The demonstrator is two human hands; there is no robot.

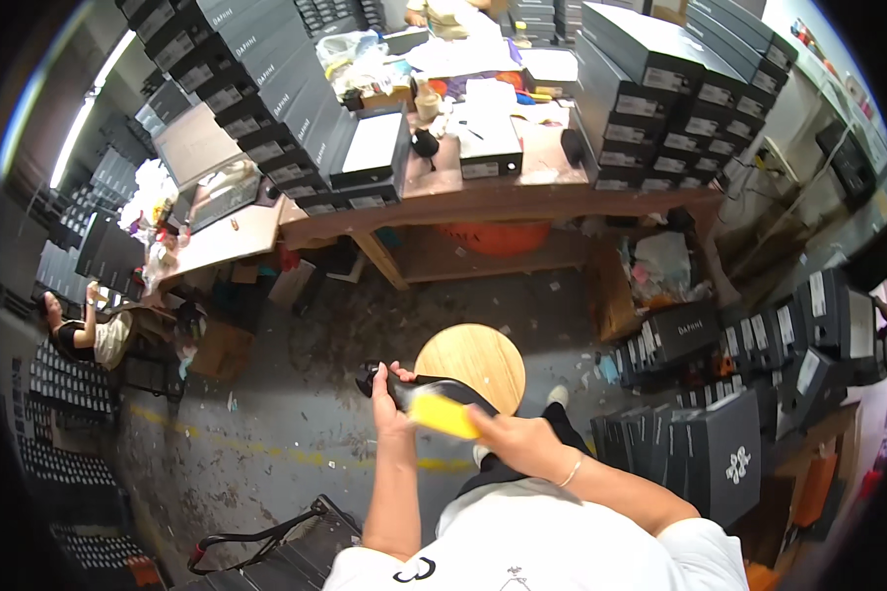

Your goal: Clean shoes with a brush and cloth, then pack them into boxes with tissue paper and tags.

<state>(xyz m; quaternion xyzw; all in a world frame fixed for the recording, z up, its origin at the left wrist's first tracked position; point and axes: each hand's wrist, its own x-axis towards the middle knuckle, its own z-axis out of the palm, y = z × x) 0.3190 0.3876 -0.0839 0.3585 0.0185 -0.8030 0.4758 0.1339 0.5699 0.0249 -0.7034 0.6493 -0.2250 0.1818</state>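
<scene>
Black shoe [445, 385]: in front of the body, partly over the round wooden stool [470, 357]; probably light, bendable at the upper, stiffer at the sole, its smooth surface perhaps slippery and easily scuffed.
Left hand [392, 402]: grip grasping the shoe near one end; a firm hold there seems best.
Yellow tool [443, 416]: blurred, against or just over the shoe; looks light, material unclear.
Right hand [518, 443]: grip clenched around the tool's near end, a sensible hold.

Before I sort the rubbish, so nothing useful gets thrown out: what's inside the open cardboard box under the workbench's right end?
Crumpled pale wrapping shows in the cardboard box; anything beneath is covered.
</scene>
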